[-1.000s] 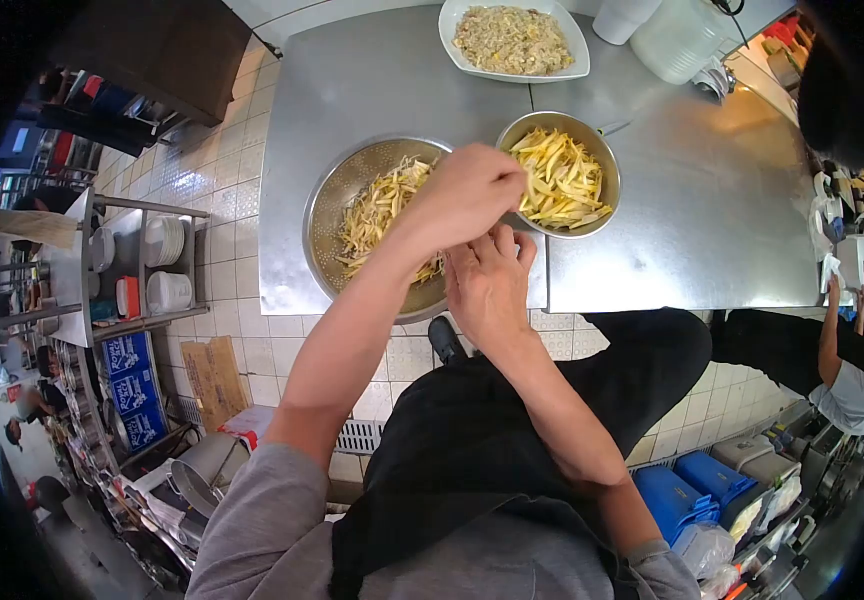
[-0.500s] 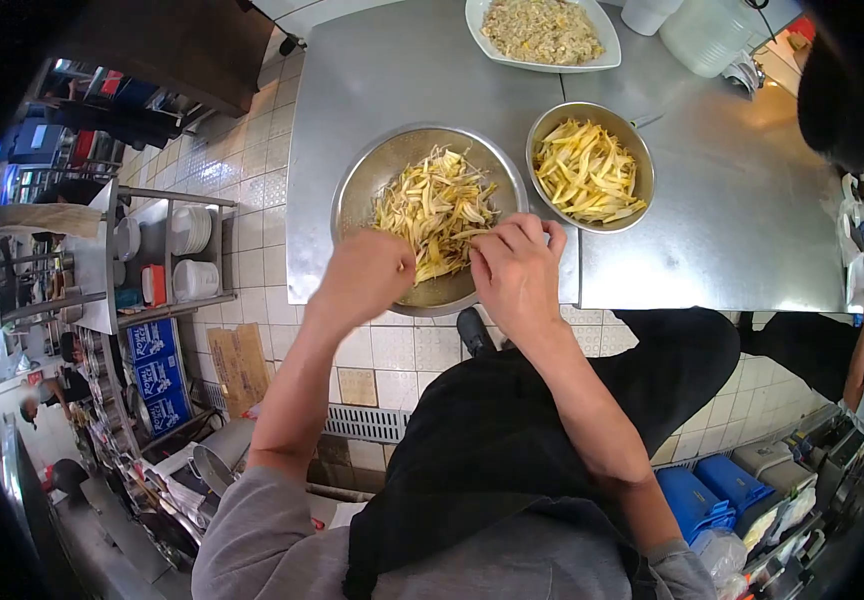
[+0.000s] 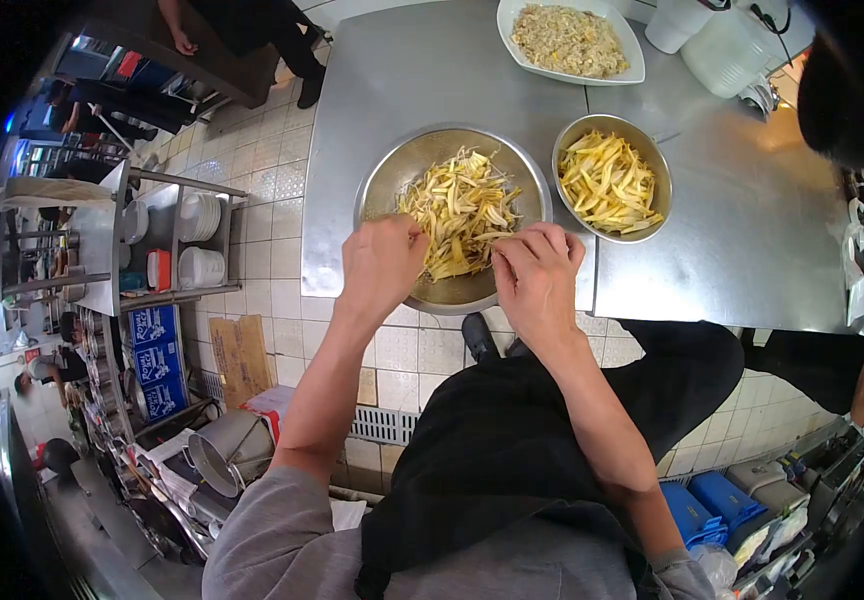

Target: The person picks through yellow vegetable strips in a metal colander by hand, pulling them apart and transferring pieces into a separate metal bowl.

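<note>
A wide steel bowl [image 3: 376, 190] stands at the table's near edge, with a heap of slender, pale yellow vegetable pieces [image 3: 462, 210] in it. My left hand [image 3: 382, 262] is over the bowl's left near rim, its fingers curled together beside the heap; what they hold is hidden. Across from it, my right hand [image 3: 540, 275] pinches a thin yellow vegetable piece [image 3: 497, 237] between thumb and fingers at the heap's right side. Just to the right sits a smaller steel bowl [image 3: 564, 190], filled with cleaner-looking yellow pieces [image 3: 607, 180].
Behind the bowls, a white dish [image 3: 634, 60] of fried rice [image 3: 570, 40] rests on the steel table [image 3: 412, 70]. White containers [image 3: 727, 55] stand at the back right. A shelf rack [image 3: 177, 185] with plates is at left. Another person's leg [image 3: 297, 45] shows at upper left.
The view has shifted, so the table and bowls appear farther right. My left hand has risen slightly along the heap's left side. A person has come into view at upper left.
</note>
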A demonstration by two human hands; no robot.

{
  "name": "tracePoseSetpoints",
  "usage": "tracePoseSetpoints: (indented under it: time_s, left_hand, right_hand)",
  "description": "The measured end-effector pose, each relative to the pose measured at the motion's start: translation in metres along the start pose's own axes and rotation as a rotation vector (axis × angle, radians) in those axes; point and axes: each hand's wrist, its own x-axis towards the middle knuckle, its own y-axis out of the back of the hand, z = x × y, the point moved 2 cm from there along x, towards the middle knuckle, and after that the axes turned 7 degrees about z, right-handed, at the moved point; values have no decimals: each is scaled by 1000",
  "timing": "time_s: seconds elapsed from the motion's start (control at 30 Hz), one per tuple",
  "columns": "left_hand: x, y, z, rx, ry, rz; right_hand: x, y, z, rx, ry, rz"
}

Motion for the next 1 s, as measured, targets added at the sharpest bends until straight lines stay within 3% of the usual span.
tracePoseSetpoints:
  time_s: [0.23,0.3,0.43,0.6,0.77,0.83,1.0]
  left_hand:
    - [5,-25,-5,3,-59,40]
    - [3,-16,-8,-156,112,21]
    - [1,-4,-21,-504,196,-20]
    - [-3,3,-20,-901,288,-181]
    - [-8,9,-3,-984,335,-307]
    - [-9,7,0,-1024,325,-342]
    - [-13,0,0,-1150,368,-485]
  right_hand:
    - [-3,0,-1,34,-24,-1]
    - [-3,1,-1,38,-31,-6]
    - [0,2,-3,64,-44,-13]
    - [12,5,-14,90,-23,31]
    - [29,9,-25,163,-35,56]
    - [34,6,-24,289,-165,-61]
    - [31,2,-16,400,-208,-82]
